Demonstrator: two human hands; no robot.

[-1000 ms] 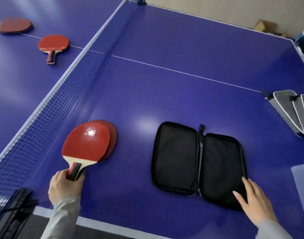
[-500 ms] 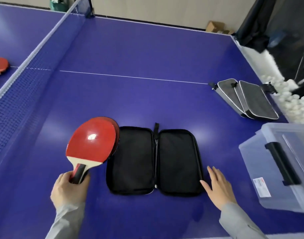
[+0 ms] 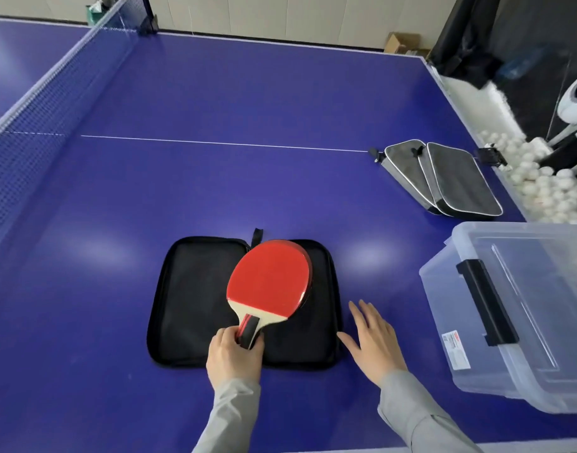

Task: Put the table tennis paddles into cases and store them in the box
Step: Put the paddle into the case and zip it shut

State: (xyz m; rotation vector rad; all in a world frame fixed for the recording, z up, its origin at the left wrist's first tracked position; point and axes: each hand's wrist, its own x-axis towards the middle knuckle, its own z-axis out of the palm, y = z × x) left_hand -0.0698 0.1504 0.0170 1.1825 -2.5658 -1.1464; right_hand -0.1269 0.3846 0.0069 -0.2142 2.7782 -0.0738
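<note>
A black zip case (image 3: 189, 299) lies open and flat on the blue table near its front edge. My left hand (image 3: 233, 358) grips the handles of two stacked red paddles (image 3: 269, 281), whose blades lie over the case's middle and right half. The lower paddle shows only as a dark rim on the right. My right hand (image 3: 372, 343) rests flat with spread fingers on the table, touching the case's right edge. The clear plastic box (image 3: 509, 322) with a black latch stands at the right.
Two closed grey cases (image 3: 444, 178) lie overlapped at the back right. The net (image 3: 35, 125) runs along the left. A heap of white balls (image 3: 542, 184) fills a trough past the table's right edge.
My left hand has carried the two paddles from the table near the net rightward onto the open case. My right hand stayed at the case's right edge. The view swung right.
</note>
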